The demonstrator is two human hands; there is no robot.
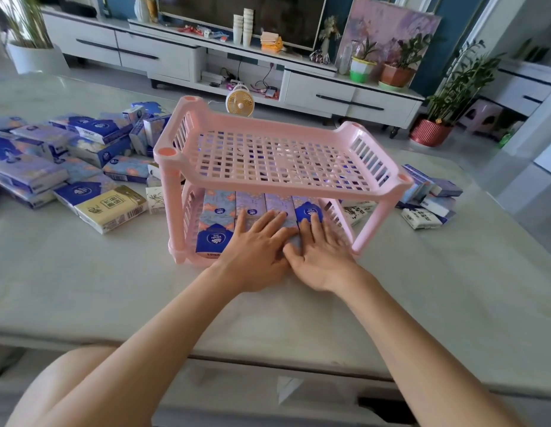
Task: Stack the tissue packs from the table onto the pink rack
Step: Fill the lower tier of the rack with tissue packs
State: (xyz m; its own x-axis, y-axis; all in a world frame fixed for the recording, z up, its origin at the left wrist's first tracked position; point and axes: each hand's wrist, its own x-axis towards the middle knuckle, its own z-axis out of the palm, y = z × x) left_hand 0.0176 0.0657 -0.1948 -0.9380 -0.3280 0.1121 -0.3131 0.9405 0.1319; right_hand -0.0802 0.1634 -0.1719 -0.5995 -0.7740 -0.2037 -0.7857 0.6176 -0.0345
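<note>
Head view: the left hand (255, 241) and right hand (317, 251) are laid flat, fingers straight, on the tissue packs (217, 217) in the lower tier of the pink rack (280, 155) just ahead, where the row could be skewed or the rack shoved by uneven pressure.

Pale marbled table (83, 272) carries a two-tier pink rack (173, 211), upright near the middle. A loose heap of tissue packs (67, 167) lies left of the rack. A smaller cluster (428, 204) lies to its right, possibly extending behind the rack.
</note>
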